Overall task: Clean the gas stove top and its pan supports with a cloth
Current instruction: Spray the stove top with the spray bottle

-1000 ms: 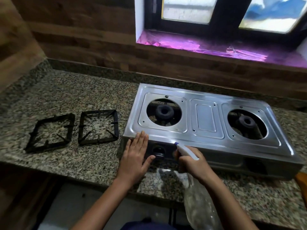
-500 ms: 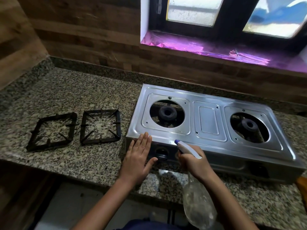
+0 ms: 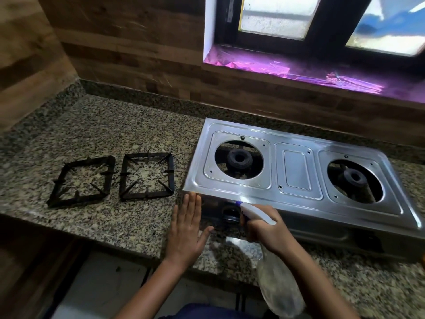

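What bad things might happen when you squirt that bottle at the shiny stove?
The right hand points the clear plastic spray bottle at the front edge of the silver steel stove top. Spray may fall through the open round holes and wet a black ring burner. It might also hit the left hand, which lies flat close beside the nozzle.

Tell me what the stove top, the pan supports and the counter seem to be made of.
Stove top: likely stainless steel sheet, shiny; it reflects light and has pressed panels. Pan supports: dark matte metal, perhaps cast iron or enamelled steel; thin rigid bars. Counter: speckled stone, probably polished granite, with a faint sheen.
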{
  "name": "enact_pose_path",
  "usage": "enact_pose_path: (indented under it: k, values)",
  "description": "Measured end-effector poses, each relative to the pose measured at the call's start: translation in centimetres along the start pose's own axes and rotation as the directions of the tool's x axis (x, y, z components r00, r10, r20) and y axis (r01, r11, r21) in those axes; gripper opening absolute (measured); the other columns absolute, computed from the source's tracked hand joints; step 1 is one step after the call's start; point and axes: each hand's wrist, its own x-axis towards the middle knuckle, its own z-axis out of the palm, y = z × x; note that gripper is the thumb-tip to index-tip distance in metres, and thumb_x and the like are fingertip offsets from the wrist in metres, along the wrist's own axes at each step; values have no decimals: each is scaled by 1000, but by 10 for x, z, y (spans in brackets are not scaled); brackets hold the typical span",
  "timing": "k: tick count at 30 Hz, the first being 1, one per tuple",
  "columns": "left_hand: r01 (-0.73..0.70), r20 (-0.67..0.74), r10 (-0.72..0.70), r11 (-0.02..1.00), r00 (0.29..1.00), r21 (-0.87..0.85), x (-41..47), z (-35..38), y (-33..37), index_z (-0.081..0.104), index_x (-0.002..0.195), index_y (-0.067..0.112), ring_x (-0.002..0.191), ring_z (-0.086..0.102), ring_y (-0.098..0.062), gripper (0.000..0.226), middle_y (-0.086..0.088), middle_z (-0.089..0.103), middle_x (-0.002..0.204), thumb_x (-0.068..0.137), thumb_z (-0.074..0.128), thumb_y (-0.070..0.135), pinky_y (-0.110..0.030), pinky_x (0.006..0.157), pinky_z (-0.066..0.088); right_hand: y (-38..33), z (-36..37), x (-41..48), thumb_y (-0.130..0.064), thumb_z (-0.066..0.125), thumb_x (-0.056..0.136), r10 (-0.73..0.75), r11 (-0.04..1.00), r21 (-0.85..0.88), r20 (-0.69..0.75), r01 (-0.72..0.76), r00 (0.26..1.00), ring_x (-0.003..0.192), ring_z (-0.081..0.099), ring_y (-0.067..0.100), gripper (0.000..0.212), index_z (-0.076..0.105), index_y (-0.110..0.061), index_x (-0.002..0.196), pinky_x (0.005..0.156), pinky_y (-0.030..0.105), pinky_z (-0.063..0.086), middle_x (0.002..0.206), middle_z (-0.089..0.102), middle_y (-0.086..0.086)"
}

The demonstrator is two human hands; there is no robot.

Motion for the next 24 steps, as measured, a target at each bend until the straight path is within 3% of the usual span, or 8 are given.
enact_pose_path:
  k: [3,6,9,11,14,16,20,24]
  values:
    - [36,-19,-35,999,999,10,-2,-3,-12,8,154,4,150,6,-27,81,-13,0,163,97,21,60,-47,119,7,3,6,0,-8,48,66,15,1000,-23,-10,-15,1000,51,35,18,8,42,-9,60,48,31,32,57,38,4]
    - [25,-3,-25,1000,1000,17,0,-5,-18,9,154,4,150,7,-26,80,-13,1,163,98,15,61,-50,118,10,1,8,2,-6,49,65,21,999,-47,23,-20,1000,54,44,17,9,55,-12,67,49,28,43,64,47,2]
    - [24,14,-24,1000,1000,15,0,-4,-18,10,153,3,150,7,-26,81,-14,1,163,98,13,61,-51,118,12,-2,14,1,-8,49,63,-20,999,-50,14,20,1000,53,40,19,1,49,-8,62,46,31,36,60,42,7]
    - [21,10,-22,1000,1000,16,0,-3,-17,9,153,3,150,6,-27,81,-14,0,163,98,15,61,-51,118,11,-4,16,0,-10,48,64,-40,996,-77,12,41,999,53,36,18,10,42,-4,61,45,36,32,58,37,11]
    - [19,2,-19,1000,1000,15,0,-4,-16,8,153,3,150,4,-26,81,-13,-1,163,98,15,61,-50,119,9,-11,16,0,-6,48,65,-40,998,-45,49,42,998,55,41,18,1,48,-7,65,48,31,40,62,42,5]
    - [19,2,-19,1000,1000,17,1,-5,-15,7,154,3,150,3,-25,81,-13,-2,163,97,15,62,-49,119,7,-13,17,1,-1,47,65,-72,997,-10,49,72,996,55,41,18,7,51,-6,68,49,29,38,63,43,5]
    - [25,1,-25,1000,1000,17,2,-7,-12,6,154,3,150,4,-27,82,-13,-3,163,97,15,62,-48,120,4,-9,18,2,-2,46,66,-115,993,-41,-129,110,985,52,31,17,14,37,-8,58,51,31,24,55,35,1]
    - [15,-25,-14,1000,1000,18,11,-15,-6,6,154,4,150,2,-26,81,-12,-2,163,97,13,62,-48,120,1,-17,10,4,-2,47,65,-135,991,-49,-194,127,972,54,39,22,2,46,-1,66,50,32,32,62,41,16]
